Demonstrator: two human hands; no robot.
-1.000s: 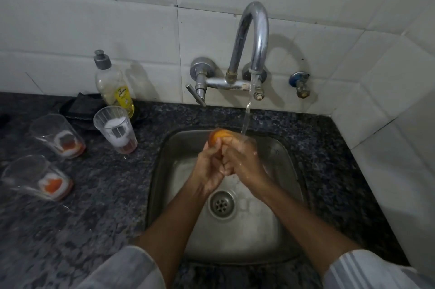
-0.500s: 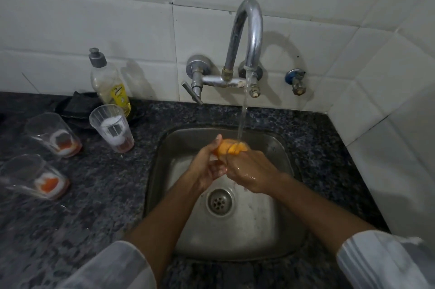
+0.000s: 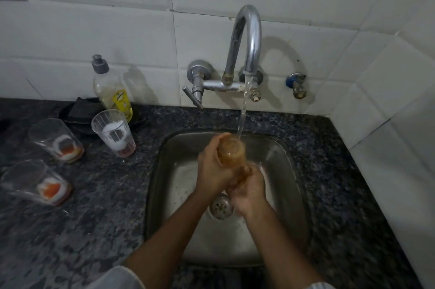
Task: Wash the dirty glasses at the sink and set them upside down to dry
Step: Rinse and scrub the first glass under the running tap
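Note:
A glass (image 3: 231,152) with orange-brown residue is held over the steel sink (image 3: 164,171), right under the running tap (image 3: 249,37). My left hand (image 3: 211,168) wraps round its left side. My right hand (image 3: 249,191) grips its lower end from below. Water falls onto the glass's upper end. Three dirty glasses wait on the dark counter at the left: one (image 3: 114,133) with white foam, one (image 3: 56,140) and one (image 3: 35,182) with orange dregs.
A dish soap bottle (image 3: 111,91) stands against the tiled wall, with a black cloth (image 3: 80,109) beside it. The speckled granite counter (image 3: 82,206) surrounds the sink. A second valve (image 3: 297,84) sticks out of the wall at the right. The drain (image 3: 220,206) lies below my hands.
The glass has turned in my hands so its length now shows under the stream. My right hand has slid down to its lower end and my left hand has moved up along its side.

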